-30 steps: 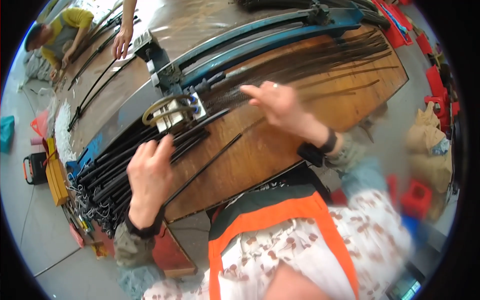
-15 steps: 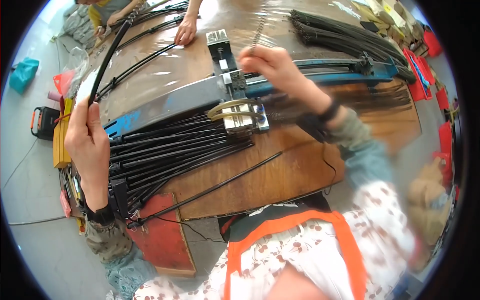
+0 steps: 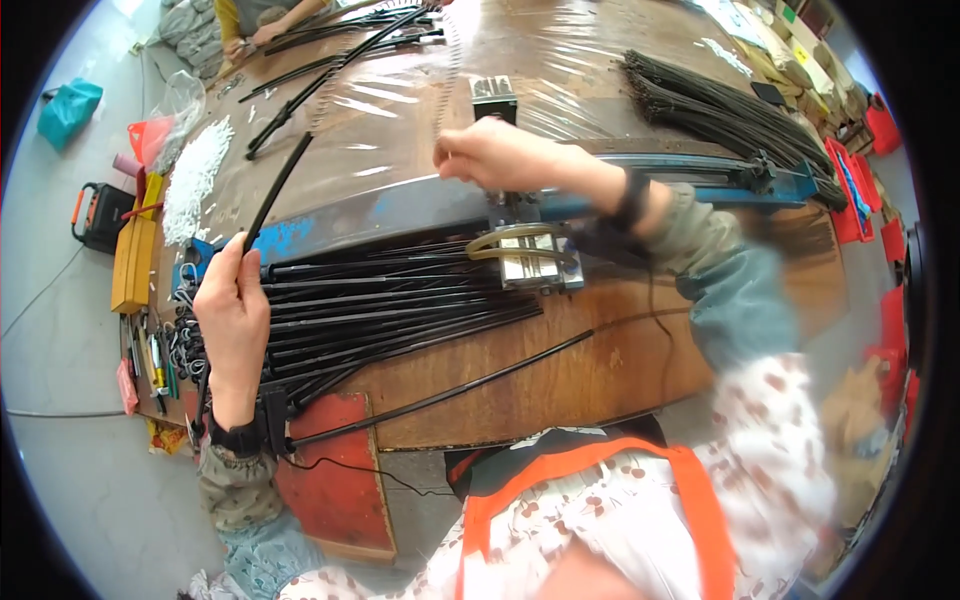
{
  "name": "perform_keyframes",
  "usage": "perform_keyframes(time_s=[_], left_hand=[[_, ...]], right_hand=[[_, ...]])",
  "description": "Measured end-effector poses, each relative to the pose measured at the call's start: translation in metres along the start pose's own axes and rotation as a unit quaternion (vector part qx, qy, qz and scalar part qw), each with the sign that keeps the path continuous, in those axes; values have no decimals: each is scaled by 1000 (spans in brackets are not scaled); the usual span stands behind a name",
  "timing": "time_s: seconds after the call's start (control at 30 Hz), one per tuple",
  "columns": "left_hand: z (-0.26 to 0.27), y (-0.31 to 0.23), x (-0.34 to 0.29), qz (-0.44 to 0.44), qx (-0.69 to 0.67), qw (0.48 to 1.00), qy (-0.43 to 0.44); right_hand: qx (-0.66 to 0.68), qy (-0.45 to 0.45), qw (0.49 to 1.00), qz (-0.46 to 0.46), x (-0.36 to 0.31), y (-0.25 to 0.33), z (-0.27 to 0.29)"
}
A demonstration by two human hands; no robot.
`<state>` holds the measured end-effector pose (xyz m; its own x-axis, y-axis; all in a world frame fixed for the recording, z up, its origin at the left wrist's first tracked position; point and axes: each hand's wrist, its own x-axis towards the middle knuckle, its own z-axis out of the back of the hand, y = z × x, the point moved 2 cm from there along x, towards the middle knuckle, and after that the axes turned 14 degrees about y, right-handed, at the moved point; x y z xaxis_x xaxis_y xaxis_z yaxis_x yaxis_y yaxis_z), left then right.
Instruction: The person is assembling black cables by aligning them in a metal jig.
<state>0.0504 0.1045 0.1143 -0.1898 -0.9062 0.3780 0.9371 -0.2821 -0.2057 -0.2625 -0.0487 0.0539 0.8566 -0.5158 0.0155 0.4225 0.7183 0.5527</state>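
My left hand [image 3: 235, 305] is closed around a black cable sleeve [image 3: 277, 190], which points up and to the right from the fist. Faint, thin coils show beyond the sleeve's far end. Over the blue metal rail, the fingers of my right hand [image 3: 495, 155] are pinched on a thin coil spring [image 3: 447, 85] rising toward the top edge. Whether both stretches of coil are one spring I cannot tell. Below my right hand is a clamp block with a looped yellowish hose [image 3: 515, 240]. Several black cables [image 3: 390, 290] lie side by side between it and my left hand.
A large bundle of dark cables [image 3: 725, 110] lies at the far right, near red bins [image 3: 850, 190]. White small pieces [image 3: 198, 180] are heaped at the left. One cable [image 3: 450, 380] crosses the near wooden board. Another person's hand [image 3: 268, 33] is at the far left.
My left hand has moved down and right with the sleeve, and its far end has dropped. My right hand has shifted left and slightly down in view. The other person's reaching hand has left the cables.
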Motion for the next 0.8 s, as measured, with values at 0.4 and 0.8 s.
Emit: perform_keyframes(time_s=[0.4,0.8], left_hand=[[-68,-9,50,-77,40,986,139],[-162,-84,106,-186,-30,973,136]], right_hand=[[-361,-207,900,-133,-260,-94,47],[-270,-239,896,-260,-323,-138,27]])
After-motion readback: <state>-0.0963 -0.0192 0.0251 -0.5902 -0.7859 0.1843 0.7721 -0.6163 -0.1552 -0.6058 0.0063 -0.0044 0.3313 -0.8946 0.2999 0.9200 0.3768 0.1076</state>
